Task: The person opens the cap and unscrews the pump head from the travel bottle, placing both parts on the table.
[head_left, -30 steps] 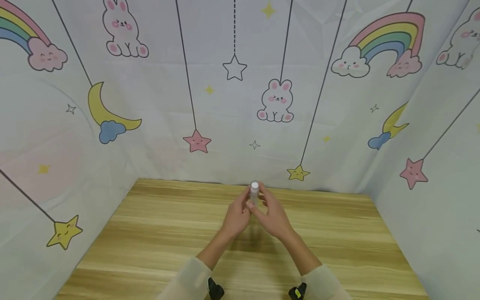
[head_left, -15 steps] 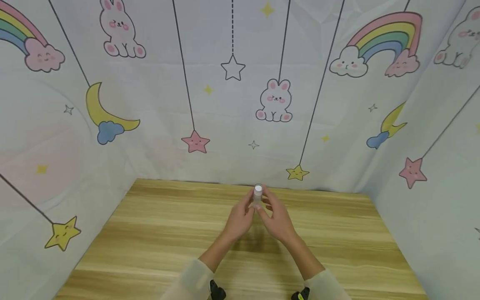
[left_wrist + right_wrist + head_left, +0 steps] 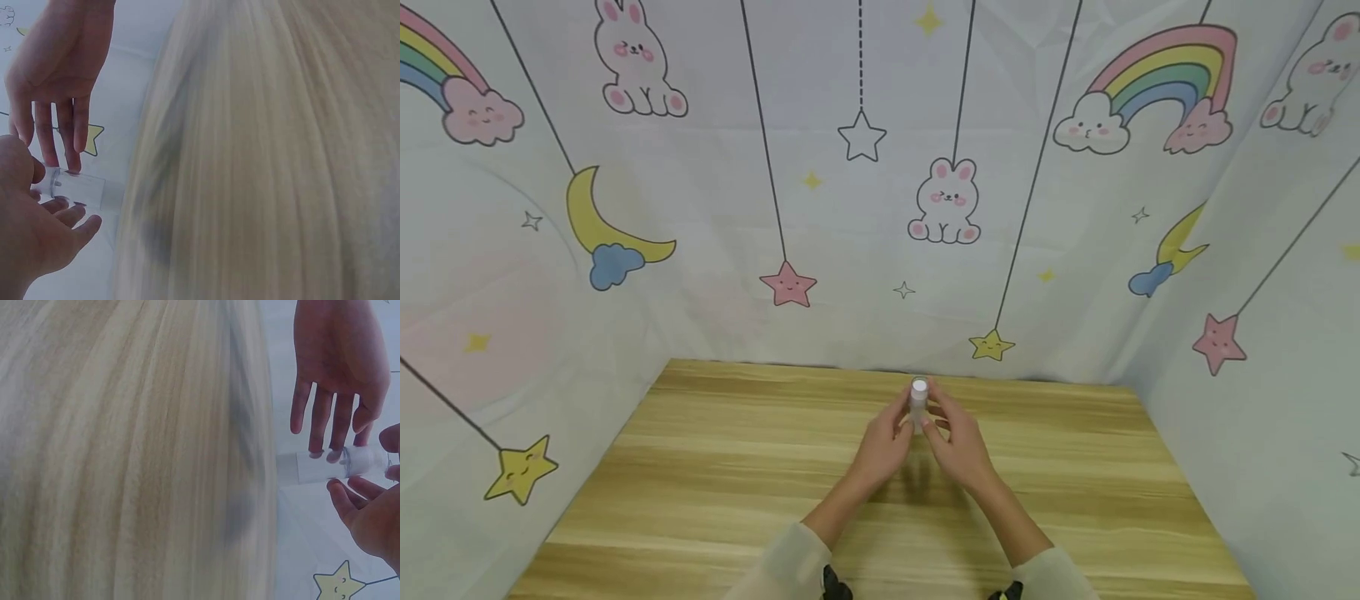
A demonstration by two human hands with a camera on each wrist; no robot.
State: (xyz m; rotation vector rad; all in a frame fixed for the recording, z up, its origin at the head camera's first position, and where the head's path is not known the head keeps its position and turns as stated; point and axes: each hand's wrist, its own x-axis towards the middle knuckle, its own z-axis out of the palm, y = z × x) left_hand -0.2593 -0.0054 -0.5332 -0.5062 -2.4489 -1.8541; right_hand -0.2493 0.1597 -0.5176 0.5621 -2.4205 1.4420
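A small clear bottle (image 3: 919,390) with a white top stands roughly upright at the far part of the table, between the two hands. My left hand (image 3: 883,442) pinches it from the left, and my right hand (image 3: 958,442) pinches it from the right. In the left wrist view, fingertips of both hands touch the see-through body of the bottle (image 3: 81,187). The same grip shows in the right wrist view, where the bottle (image 3: 319,467) lies sideways in the picture. Whether its base touches the table, I cannot tell.
The wood-grain table (image 3: 737,467) extends around and in front of the hands. Behind it hangs a white cloth (image 3: 850,217) printed with rabbits, stars and rainbows, which also closes in both sides. Dark wrist devices (image 3: 835,583) sit at the sleeves.
Both hands and the bottle have shifted slightly right and nearer to the body. Both hands stay on the bottle throughout. The head view has turned a little.
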